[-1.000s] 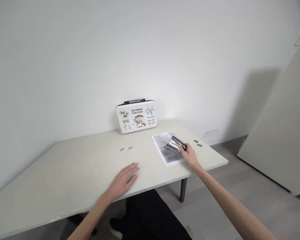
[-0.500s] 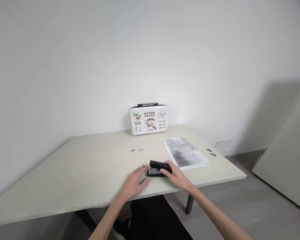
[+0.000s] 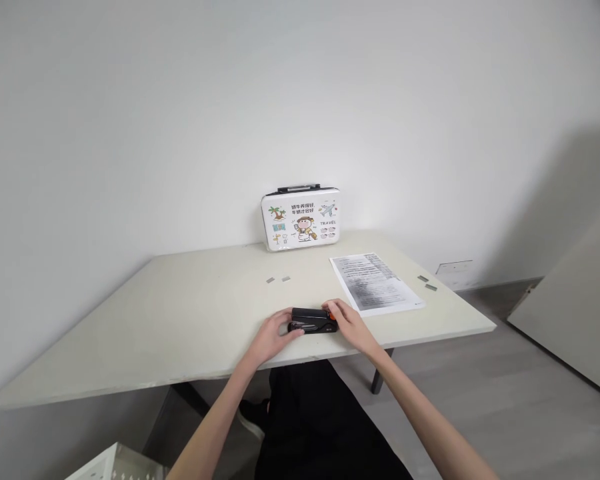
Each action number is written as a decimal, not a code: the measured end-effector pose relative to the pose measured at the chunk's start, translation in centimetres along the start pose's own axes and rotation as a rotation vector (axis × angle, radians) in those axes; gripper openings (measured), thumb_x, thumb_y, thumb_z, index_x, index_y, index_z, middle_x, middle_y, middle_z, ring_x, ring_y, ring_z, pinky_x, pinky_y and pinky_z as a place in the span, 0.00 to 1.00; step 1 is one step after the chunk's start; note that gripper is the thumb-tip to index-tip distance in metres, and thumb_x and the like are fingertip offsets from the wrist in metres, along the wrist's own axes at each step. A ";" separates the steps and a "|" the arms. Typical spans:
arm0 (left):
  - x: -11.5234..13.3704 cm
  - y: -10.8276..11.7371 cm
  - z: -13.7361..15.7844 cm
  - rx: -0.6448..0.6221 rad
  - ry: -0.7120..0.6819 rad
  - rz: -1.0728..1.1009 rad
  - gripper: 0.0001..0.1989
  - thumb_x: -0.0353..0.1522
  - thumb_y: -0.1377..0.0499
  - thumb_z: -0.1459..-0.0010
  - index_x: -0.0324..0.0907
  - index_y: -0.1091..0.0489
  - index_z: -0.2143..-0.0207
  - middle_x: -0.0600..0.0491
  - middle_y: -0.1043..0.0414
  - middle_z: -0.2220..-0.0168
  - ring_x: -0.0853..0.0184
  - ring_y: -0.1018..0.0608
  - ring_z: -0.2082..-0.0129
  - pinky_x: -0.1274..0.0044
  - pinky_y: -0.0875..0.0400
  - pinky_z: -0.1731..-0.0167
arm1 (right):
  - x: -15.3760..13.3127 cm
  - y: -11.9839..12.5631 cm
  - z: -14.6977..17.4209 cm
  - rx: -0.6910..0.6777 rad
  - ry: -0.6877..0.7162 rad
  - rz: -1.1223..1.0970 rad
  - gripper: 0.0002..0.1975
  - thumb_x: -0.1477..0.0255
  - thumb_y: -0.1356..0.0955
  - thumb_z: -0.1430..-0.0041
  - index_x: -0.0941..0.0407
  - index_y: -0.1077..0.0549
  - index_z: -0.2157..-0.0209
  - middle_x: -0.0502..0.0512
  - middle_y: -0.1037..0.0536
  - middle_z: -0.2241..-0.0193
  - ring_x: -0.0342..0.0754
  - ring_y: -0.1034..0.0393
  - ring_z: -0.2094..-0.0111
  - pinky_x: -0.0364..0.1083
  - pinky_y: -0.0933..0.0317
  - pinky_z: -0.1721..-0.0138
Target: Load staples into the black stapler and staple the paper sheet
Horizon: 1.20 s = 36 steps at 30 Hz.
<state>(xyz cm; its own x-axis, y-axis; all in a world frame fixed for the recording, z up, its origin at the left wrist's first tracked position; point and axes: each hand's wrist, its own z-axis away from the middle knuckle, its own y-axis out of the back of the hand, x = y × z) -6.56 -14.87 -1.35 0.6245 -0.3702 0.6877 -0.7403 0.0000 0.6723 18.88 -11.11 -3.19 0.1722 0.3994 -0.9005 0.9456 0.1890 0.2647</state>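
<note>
A black stapler [image 3: 311, 321] with an orange part at its right end lies on the table near the front edge. My left hand [image 3: 273, 337] closes around its left end, the thumb along the front side. At the right end my right hand [image 3: 349, 325] grips it, fingers over the orange part. To the right of the stapler lies a printed sheet of paper [image 3: 377, 285]. Two small strips of staples [image 3: 279, 280] rest behind the stapler, and two more staple strips [image 3: 427, 283] are to the right of the paper.
A white carry case [image 3: 303, 220] with cartoon prints and a black handle stands against the wall at the back of the white table [image 3: 195, 320]. A white perforated container [image 3: 117, 463] is at the lower left, below the table. A wall socket plate [image 3: 454, 267] is at the right.
My left hand has moved from beside the stapler onto its left end. My right hand has slid back to the right end. The view has tilted down.
</note>
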 end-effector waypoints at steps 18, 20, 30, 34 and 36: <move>0.0 0.3 0.0 0.096 0.065 0.023 0.12 0.44 0.34 0.41 0.45 0.23 0.63 0.48 0.17 0.50 0.55 0.18 0.49 0.66 0.26 0.44 | 0.7 -0.3 -0.4 0.038 0.024 0.037 0.19 0.55 0.41 0.28 0.51 0.25 0.57 0.57 0.17 0.56 0.55 0.23 0.52 0.53 0.32 0.48; -0.2 0.2 0.0 0.106 0.072 0.014 0.13 0.44 0.33 0.41 0.45 0.24 0.62 0.48 0.17 0.50 0.55 0.17 0.50 0.66 0.25 0.46 | 0.7 -0.2 -0.5 0.040 0.023 0.045 0.19 0.55 0.40 0.28 0.51 0.25 0.57 0.57 0.18 0.56 0.54 0.23 0.53 0.52 0.32 0.47; -0.1 0.2 0.2 0.135 0.083 -0.024 0.13 0.44 0.32 0.43 0.46 0.22 0.62 0.49 0.18 0.51 0.55 0.19 0.49 0.66 0.26 0.45 | -0.5 0.0 0.5 -0.104 0.042 0.095 0.18 0.54 0.29 0.37 0.51 0.24 0.53 0.54 0.17 0.56 0.54 0.23 0.55 0.50 0.32 0.51; 0.0 0.3 0.3 0.134 0.103 -0.021 0.13 0.44 0.32 0.43 0.46 0.21 0.62 0.49 0.18 0.51 0.55 0.19 0.49 0.67 0.25 0.45 | -0.7 0.1 0.6 -0.122 0.052 0.127 0.18 0.57 0.28 0.38 0.52 0.24 0.51 0.55 0.17 0.54 0.55 0.23 0.53 0.52 0.32 0.49; 0.2 0.4 0.2 0.144 0.116 -0.027 0.13 0.45 0.32 0.42 0.46 0.21 0.62 0.50 0.17 0.52 0.55 0.19 0.50 0.67 0.25 0.46 | -0.5 0.1 0.6 -0.097 0.050 0.124 0.18 0.57 0.29 0.38 0.52 0.23 0.51 0.56 0.17 0.55 0.56 0.23 0.53 0.53 0.32 0.49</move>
<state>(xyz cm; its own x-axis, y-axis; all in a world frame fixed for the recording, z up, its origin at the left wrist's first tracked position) -6.84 -15.16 -1.01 0.6627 -0.2587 0.7028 -0.7459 -0.1444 0.6502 19.03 -11.87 -2.89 0.2695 0.4683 -0.8415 0.8865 0.2207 0.4068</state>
